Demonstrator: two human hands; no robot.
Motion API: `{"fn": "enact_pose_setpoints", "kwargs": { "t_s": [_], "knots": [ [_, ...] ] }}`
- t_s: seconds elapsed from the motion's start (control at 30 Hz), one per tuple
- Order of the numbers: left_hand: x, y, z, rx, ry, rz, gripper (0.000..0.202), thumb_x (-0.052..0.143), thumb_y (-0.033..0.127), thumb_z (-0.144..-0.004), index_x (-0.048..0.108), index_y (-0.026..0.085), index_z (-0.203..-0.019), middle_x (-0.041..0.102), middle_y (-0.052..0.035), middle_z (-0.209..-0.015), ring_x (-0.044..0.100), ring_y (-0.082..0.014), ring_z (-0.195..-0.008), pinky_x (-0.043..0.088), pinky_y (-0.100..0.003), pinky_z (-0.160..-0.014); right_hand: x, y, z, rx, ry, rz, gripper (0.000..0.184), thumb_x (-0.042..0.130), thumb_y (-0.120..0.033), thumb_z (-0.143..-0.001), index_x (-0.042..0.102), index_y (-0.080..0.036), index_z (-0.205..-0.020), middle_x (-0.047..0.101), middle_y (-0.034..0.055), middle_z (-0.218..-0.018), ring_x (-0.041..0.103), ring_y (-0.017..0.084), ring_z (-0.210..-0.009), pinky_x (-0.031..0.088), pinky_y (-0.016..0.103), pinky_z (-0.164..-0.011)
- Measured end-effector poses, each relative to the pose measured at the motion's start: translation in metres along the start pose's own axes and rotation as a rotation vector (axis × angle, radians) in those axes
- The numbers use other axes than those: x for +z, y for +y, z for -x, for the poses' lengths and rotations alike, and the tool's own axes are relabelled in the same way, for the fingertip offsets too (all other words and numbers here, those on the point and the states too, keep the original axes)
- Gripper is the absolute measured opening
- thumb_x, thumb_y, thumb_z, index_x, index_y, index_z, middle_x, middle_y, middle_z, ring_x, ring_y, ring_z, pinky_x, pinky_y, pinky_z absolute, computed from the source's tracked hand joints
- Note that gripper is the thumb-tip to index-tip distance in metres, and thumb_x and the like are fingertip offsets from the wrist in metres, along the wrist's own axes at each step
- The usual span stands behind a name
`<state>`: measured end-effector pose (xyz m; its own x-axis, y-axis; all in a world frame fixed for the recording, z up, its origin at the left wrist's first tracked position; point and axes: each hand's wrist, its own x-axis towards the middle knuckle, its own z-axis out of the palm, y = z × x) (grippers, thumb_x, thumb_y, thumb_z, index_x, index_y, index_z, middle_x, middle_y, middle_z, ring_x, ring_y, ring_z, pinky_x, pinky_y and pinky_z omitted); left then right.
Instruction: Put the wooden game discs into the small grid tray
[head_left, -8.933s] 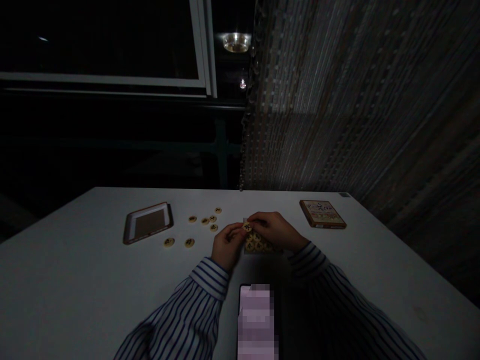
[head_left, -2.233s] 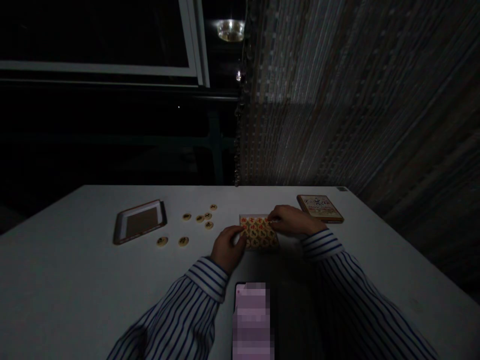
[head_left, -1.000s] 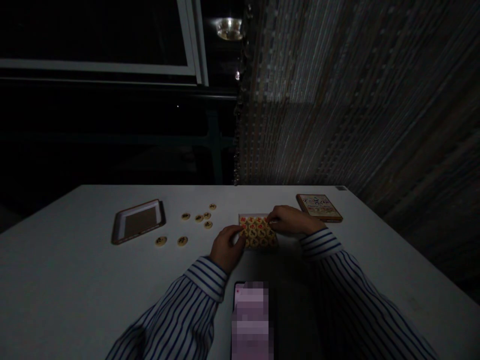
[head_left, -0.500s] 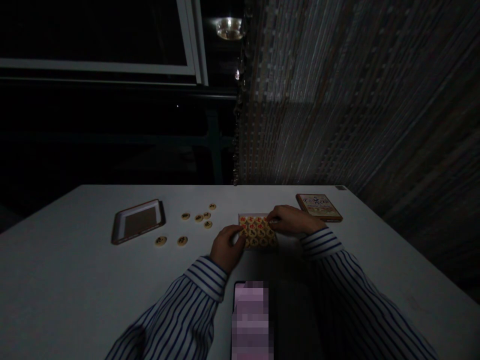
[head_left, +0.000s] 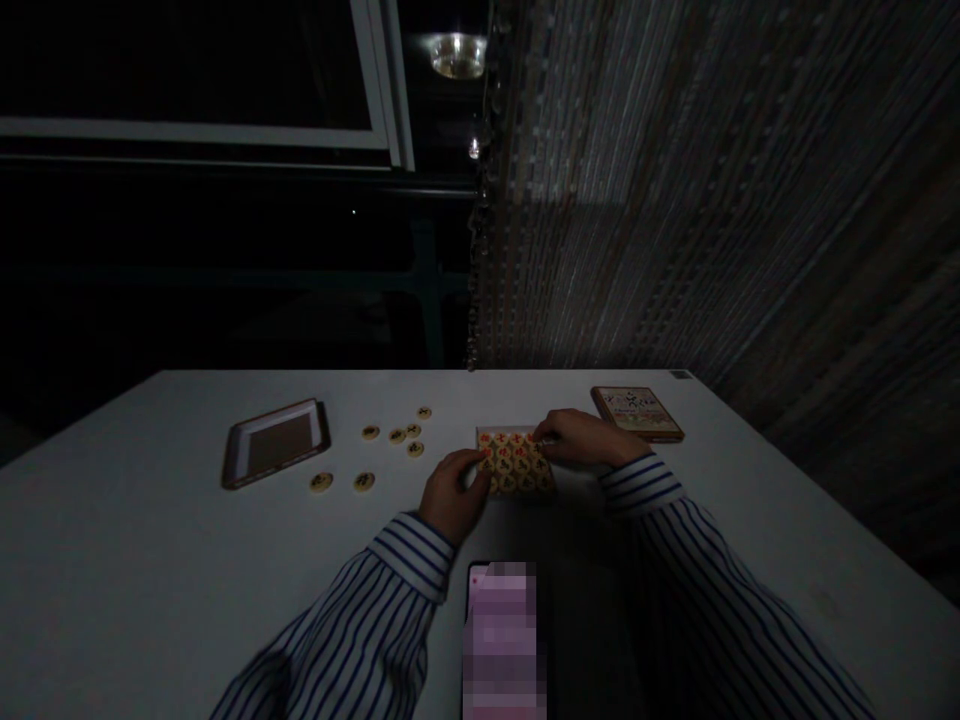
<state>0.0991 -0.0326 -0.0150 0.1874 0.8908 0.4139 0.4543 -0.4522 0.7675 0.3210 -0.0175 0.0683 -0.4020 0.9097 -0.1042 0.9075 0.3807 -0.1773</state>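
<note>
A small tray of round wooden chess discs with red marks [head_left: 514, 462] lies on the white table [head_left: 150, 580] in front of me. My left hand [head_left: 452, 493] curls at the tray's left edge, fingertips on a disc there. Over at the tray's right far corner, my right hand [head_left: 583, 438] rests with bent fingers touching the discs. Both wrists wear blue-striped sleeves. The scene is dim, so what the fingertips pinch is unclear.
Several loose discs with dark marks [head_left: 397, 436] lie left of the tray, two more [head_left: 342, 482] nearer me. An empty box half [head_left: 273, 454] sits far left, a printed box lid [head_left: 636, 412] far right. A phone [head_left: 501, 640] lies at the near edge. A bead curtain [head_left: 675, 200] hangs behind.
Since the oldest frame both hands have come down from holding one disc above the tray to its two sides. Over the last second nothing has visibly moved.
</note>
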Motion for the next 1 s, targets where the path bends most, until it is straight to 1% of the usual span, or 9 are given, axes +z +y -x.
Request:
{"fn": "enact_pose_setpoints", "kwargs": {
  "t_s": [0.1,0.2,0.37,0.5,0.63,0.77,1.0],
  "knots": [
    [0.0005,-0.0006,0.0002,0.000,-0.004,0.001,0.022,0.054,0.024,-0.072,0.061,0.018,-0.092,0.063,-0.0064,-0.096,0.057,-0.0174,-0.092,0.046,-0.036,-0.085,-0.0021,-0.0019,0.0006,-0.013,-0.016,-0.012,0.033,0.048,-0.027,-0.072,0.065,-0.022,-0.100,0.065,0.0059,-0.098,0.057,0.019,-0.090,0.039,0.024,-0.074],
    [0.0016,-0.0025,0.0005,0.003,-0.004,0.009,0.022,0.054,0.024,-0.072,0.061,0.018,-0.092,0.063,-0.0067,-0.096,0.057,-0.0175,-0.093,0.046,-0.036,-0.085,-0.0034,-0.0027,0.0011,0.003,-0.028,-0.016,0.034,0.048,-0.026,-0.071,0.065,-0.021,-0.100,0.065,0.0063,-0.099,0.057,0.019,-0.090,0.039,0.024,-0.074],
    [0.0010,-0.0017,0.0006,0.008,-0.002,-0.002,0.022,0.054,0.026,-0.072,0.062,0.017,-0.092,0.063,-0.0071,-0.096,0.058,-0.0178,-0.092,0.046,-0.035,-0.084,-0.0016,-0.0015,0.0002,-0.002,-0.021,-0.014,0.033,0.048,-0.027,-0.071,0.065,-0.021,-0.099,0.064,0.0069,-0.101,0.056,0.020,-0.092,0.038,0.025,-0.076],
    [-0.0001,0.0002,0.0008,0.004,0.005,-0.009,0.022,0.055,0.026,-0.072,0.062,0.017,-0.091,0.063,-0.0072,-0.097,0.058,-0.0176,-0.093,0.046,-0.035,-0.084,-0.0005,0.0004,-0.0009,0.025,-0.031,-0.004,0.034,0.050,-0.027,-0.071,0.064,-0.022,-0.101,0.064,0.0060,-0.100,0.056,0.020,-0.092,0.038,0.024,-0.076],
    [0.0004,-0.0006,0.0008,0.005,-0.010,-0.002,0.023,0.053,0.025,-0.073,0.061,0.016,-0.093,0.062,-0.0076,-0.097,0.058,-0.0171,-0.093,0.046,-0.035,-0.085,-0.0030,0.0006,-0.0005,0.016,0.046,0.007,0.032,0.049,-0.027,-0.073,0.063,-0.021,-0.101,0.063,0.0059,-0.100,0.055,0.019,-0.093,0.037,0.024,-0.079],
    [0.0007,-0.0010,0.0005,-0.008,-0.018,0.008,0.024,0.054,0.025,-0.073,0.061,0.015,-0.093,0.062,-0.0084,-0.098,0.057,-0.0174,-0.094,0.045,-0.035,-0.086,-0.0066,-0.0019,0.0009,0.011,0.114,0.003,0.030,0.046,-0.024,-0.075,0.063,-0.019,-0.099,0.063,0.0067,-0.098,0.055,0.018,-0.092,0.037,0.024,-0.080],
    [0.0009,-0.0016,0.0004,-0.011,-0.015,-0.001,0.023,0.053,0.024,-0.073,0.060,0.016,-0.093,0.062,-0.0074,-0.098,0.056,-0.0172,-0.094,0.045,-0.036,-0.086,-0.0057,-0.0014,0.0004,-0.001,0.198,0.010,0.027,0.044,-0.022,-0.076,0.063,-0.018,-0.095,0.064,0.0066,-0.095,0.055,0.017,-0.089,0.037,0.025,-0.078]
  ]
}}
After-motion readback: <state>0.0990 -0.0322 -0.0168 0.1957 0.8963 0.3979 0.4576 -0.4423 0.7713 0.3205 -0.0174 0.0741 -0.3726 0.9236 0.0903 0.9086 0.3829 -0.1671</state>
